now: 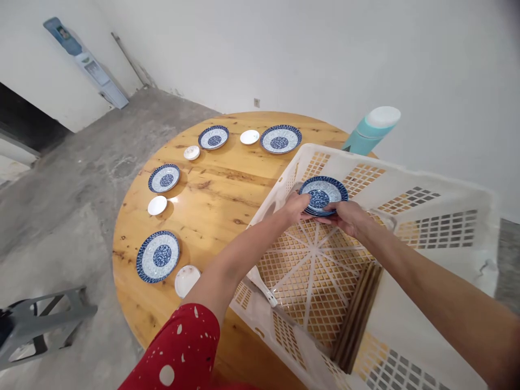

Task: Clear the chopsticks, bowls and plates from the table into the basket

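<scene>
A small stack of blue-and-white plates (324, 189) is held tilted over the white plastic basket (430, 187). My left hand (298, 207) grips the near left edge of the stack, thumb on top. On the near right edge, my right hand (346, 215) closes with its thumb over the top plate and fingers beneath. Inside the basket lie several brown chopsticks (357, 317) bundled along the floor, and a white spoon (266, 290) is by its left wall. How many plates are stacked I cannot tell.
On the round wooden table (219, 216), several blue-rimmed plates (157, 257) alternate with small white dishes (157, 205) along the edge. A turquoise cylinder (369, 131) stands behind the basket. A grey stool (49, 325) and a water dispenser (95, 70) are on the left.
</scene>
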{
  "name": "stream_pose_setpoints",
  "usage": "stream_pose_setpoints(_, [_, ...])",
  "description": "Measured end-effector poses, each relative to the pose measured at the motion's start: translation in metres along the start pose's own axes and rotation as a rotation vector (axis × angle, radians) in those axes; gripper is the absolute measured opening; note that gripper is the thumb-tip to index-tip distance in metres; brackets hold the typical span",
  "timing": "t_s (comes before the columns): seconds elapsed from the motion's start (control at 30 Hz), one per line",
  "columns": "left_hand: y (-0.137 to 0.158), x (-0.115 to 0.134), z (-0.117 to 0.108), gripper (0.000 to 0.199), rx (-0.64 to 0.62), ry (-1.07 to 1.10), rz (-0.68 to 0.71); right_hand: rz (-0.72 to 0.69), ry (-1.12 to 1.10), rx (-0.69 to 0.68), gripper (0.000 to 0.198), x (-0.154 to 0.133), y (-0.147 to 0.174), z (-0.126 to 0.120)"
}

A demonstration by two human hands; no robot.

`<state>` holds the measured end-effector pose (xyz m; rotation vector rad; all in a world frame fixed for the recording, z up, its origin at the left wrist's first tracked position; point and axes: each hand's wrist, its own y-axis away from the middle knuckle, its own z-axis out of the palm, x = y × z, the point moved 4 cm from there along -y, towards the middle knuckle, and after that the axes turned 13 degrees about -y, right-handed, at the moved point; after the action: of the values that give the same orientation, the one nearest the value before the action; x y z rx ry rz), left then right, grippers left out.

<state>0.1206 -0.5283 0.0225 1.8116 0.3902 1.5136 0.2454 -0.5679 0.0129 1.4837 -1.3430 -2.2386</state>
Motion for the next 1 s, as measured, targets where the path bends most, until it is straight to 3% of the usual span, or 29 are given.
stream_pose_setpoints(0.13, [-0.004, -0.001, 0.001, 0.046, 0.013, -0.077, 0.002, -0.008, -0.019, 0.005, 0.031, 0.002, -0.008, -0.003])
stream_pose_setpoints(0.77, [-0.026, 0.001, 0.006, 0.047, 0.077, -0.017, 0.044, -0.106, -0.033, -0.025, 0.031, -0.006, -0.025, 0.004])
stream_pose_setpoints(1.0, [-0.017, 0.001, 0.001, 0.049, 0.082, 0.008, 0.058, -0.116, -0.028, -0.039, 0.019, -0.008, -0.016, 0.008])
